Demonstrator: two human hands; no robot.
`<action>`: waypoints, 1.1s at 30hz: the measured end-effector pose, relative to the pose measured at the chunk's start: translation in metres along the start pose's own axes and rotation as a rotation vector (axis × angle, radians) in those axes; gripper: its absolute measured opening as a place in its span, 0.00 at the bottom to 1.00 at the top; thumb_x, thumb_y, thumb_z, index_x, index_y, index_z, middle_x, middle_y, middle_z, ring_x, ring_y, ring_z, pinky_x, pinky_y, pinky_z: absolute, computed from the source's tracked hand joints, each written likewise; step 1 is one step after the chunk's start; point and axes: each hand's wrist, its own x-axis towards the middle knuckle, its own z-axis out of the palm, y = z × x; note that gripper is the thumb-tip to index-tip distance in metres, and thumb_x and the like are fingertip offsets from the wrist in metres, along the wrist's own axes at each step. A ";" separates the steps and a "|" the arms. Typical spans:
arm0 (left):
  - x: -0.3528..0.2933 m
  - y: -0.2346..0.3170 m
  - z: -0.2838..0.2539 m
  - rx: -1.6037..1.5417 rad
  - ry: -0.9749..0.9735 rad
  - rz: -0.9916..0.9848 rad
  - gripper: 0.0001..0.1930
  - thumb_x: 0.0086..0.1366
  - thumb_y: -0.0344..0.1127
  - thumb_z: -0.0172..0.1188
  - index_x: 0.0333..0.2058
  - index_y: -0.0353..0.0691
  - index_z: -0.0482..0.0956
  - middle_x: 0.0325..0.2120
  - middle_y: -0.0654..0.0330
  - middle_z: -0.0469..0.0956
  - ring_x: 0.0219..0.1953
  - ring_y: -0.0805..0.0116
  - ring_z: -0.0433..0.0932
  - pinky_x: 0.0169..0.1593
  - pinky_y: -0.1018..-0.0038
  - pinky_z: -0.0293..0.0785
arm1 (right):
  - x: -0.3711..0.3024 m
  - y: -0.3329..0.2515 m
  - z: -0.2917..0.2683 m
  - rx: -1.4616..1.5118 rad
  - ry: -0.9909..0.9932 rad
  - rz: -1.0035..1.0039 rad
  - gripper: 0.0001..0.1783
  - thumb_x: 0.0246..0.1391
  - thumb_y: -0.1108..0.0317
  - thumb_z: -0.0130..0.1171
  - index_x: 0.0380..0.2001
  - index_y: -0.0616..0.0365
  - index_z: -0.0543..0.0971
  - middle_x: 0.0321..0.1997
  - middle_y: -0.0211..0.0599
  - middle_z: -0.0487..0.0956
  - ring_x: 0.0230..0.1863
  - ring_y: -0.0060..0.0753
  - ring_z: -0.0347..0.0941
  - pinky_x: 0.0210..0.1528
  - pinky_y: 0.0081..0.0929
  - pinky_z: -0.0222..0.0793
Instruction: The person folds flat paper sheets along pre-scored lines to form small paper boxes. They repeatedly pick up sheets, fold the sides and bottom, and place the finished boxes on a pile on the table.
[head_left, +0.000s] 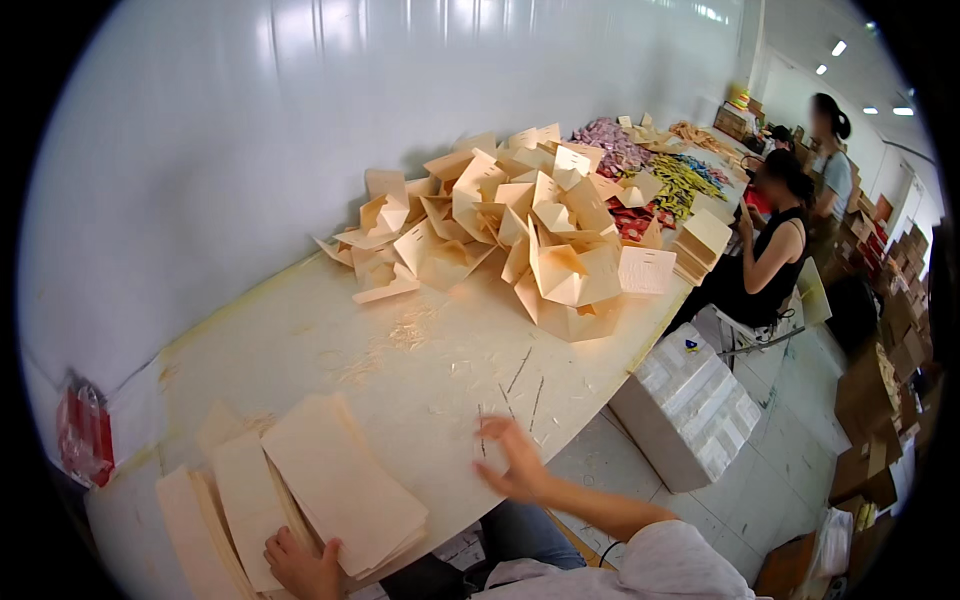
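Observation:
Cream-coloured flat sheets lie in several stacks at the near left of the table: a right-hand stack point(345, 480), a middle stack point(245, 500) and a left one point(195, 535). My left hand point(303, 565) rests on the near end of the middle stack, fingers and thumb apart, its thumb by the right-hand stack. Over the bare table near its front edge, my right hand point(512, 462) is slightly blurred. Its fingers curve away from the thumb, and nothing shows between them. Beyond it lies a heap of folded cream pieces point(480, 215) with slots.
Thin scraps point(410, 330) litter the table point(300, 330). Behind it runs a pale wall point(250, 150). Yellow-patterned pieces point(690, 185) are piled farther along. Two people point(775, 240) are at the right, one seated. A white foam box point(690, 405) stands on the floor beside the table.

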 end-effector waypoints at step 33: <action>-0.007 0.041 0.019 -1.717 -0.748 -0.243 0.12 0.61 0.29 0.51 0.43 0.31 0.70 0.39 0.59 0.73 0.44 0.69 0.72 0.49 0.73 0.68 | 0.042 -0.070 0.068 0.811 0.038 0.577 0.08 0.53 0.68 0.56 0.32 0.59 0.69 0.22 0.23 0.70 0.20 0.08 0.60 0.19 0.09 0.54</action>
